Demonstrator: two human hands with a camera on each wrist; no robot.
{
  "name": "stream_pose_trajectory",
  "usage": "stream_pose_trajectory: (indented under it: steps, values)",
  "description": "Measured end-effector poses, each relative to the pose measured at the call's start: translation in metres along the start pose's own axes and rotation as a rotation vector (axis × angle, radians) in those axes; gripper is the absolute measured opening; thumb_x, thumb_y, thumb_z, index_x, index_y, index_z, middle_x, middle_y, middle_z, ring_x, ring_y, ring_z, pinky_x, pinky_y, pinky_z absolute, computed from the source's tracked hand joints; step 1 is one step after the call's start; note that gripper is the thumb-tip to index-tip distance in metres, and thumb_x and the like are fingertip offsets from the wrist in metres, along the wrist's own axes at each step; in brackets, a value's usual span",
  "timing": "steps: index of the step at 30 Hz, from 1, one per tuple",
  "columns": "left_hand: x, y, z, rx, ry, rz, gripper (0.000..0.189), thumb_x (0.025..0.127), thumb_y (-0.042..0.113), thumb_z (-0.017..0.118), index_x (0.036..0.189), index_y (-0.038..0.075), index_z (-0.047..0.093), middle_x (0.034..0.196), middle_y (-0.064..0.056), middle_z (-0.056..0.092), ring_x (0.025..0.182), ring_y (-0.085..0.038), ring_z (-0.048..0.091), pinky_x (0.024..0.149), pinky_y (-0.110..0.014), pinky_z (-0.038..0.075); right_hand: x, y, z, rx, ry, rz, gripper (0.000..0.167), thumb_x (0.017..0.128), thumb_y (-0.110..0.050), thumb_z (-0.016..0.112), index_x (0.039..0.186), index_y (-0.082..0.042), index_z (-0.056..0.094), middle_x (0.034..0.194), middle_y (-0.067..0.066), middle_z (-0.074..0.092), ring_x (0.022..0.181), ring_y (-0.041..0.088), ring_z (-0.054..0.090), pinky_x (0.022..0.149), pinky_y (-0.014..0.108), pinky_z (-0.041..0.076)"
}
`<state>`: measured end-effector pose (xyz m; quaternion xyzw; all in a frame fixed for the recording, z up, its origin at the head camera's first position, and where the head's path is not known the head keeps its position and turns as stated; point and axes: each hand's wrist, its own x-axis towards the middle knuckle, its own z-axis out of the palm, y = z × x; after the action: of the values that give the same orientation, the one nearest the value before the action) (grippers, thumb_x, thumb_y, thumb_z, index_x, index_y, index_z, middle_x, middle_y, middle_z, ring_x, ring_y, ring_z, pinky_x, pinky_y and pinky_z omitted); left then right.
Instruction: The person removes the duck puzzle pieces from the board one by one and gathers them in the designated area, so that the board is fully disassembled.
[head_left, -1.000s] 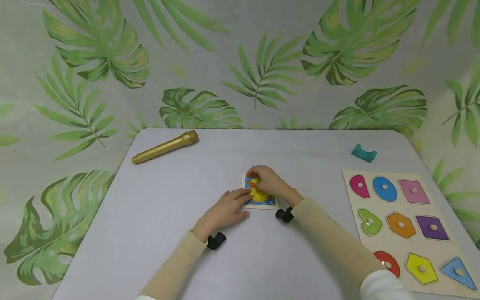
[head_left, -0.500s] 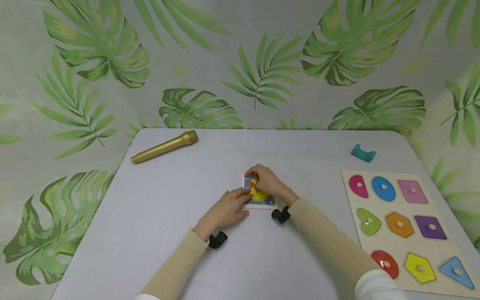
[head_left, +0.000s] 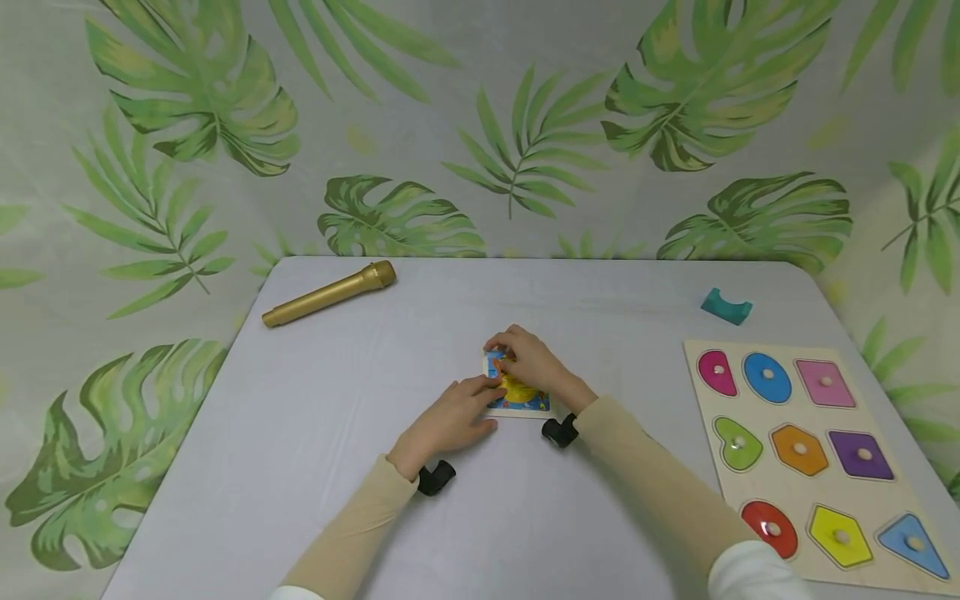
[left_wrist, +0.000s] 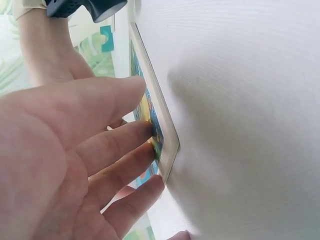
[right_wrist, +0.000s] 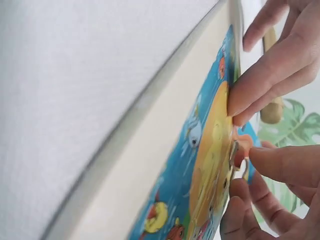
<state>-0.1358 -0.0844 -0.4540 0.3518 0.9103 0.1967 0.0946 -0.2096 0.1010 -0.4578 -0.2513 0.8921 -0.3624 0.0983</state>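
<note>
A small wooden jigsaw puzzle point(head_left: 519, 407) with a blue and yellow picture lies flat on the table in the head view. My left hand point(head_left: 447, 419) rests its nearly straight fingers on the puzzle's left side; the left wrist view shows the fingertips point(left_wrist: 145, 129) at the board's pale rim. Over the puzzle's upper part is my right hand point(head_left: 534, 362). In the right wrist view its thumb and fingers pinch a jigsaw piece point(right_wrist: 243, 141), blue and orange, tilted up from the board. Part of the piece is hidden behind the fingers.
A gold toy microphone point(head_left: 330, 294) lies at the back left of the table. At the back right is a teal curved block point(head_left: 727, 307). A wooden knob puzzle board point(head_left: 813, 533) with several coloured shapes covers the right side. Both wrists carry black cameras.
My right hand has shifted slightly left and away over the puzzle, and the picture's upper part beneath its fingers looks displaced. My left hand has stayed nearly still.
</note>
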Motion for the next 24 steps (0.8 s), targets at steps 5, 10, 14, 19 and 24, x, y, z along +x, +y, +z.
stream_pose_trajectory:
  steps: [5,10,14,19,24]
  values:
    - [0.000,0.002,-0.001,-0.009,0.001,-0.001,0.049,0.093,0.019,0.064,0.136,0.000,0.051,0.141,-0.017,0.044,0.130,-0.033,0.040,0.101,-0.061,0.032,0.004,0.003,0.002,0.006,0.028,0.036,0.020,0.090,0.001,0.061,0.107,-0.008,0.065,0.098,0.007,0.056,0.084,0.021,0.053,0.078,0.034,0.048]
    - [0.000,0.002,-0.001,0.002,0.001,-0.001,0.048,0.093,0.020,0.064,0.136,0.001,0.052,0.141,-0.016,0.044,0.130,-0.033,0.040,0.101,-0.061,0.032,0.005,0.009,0.000,0.111,0.030,0.065,0.017,0.091,0.000,0.059,0.104,-0.009,0.065,0.096,0.007,0.060,0.083,0.022,0.056,0.078,0.035,0.049]
    - [0.001,0.002,-0.001,0.010,-0.006,-0.013,0.049,0.093,0.021,0.064,0.136,0.001,0.052,0.141,-0.015,0.044,0.130,-0.032,0.040,0.102,-0.060,0.032,0.004,0.015,-0.010,0.197,0.044,0.079,0.017,0.092,-0.002,0.058,0.106,-0.006,0.066,0.094,0.008,0.060,0.079,0.022,0.055,0.071,0.031,0.048]
    - [0.002,0.003,-0.001,0.016,-0.011,-0.032,0.050,0.093,0.022,0.064,0.137,0.003,0.051,0.143,-0.013,0.044,0.131,-0.030,0.040,0.104,-0.058,0.031,-0.003,0.029,-0.030,0.275,0.058,0.131,0.017,0.091,-0.003,0.060,0.107,-0.002,0.066,0.092,0.011,0.059,0.075,0.023,0.052,0.065,0.029,0.045]
    - [0.001,0.004,0.000,0.013,-0.015,-0.047,0.050,0.093,0.023,0.064,0.137,0.004,0.051,0.143,-0.012,0.043,0.132,-0.030,0.039,0.105,-0.056,0.030,-0.016,0.047,-0.052,0.297,0.071,0.204,0.018,0.089,-0.002,0.060,0.106,0.003,0.064,0.087,0.013,0.058,0.070,0.022,0.048,0.060,0.029,0.044]
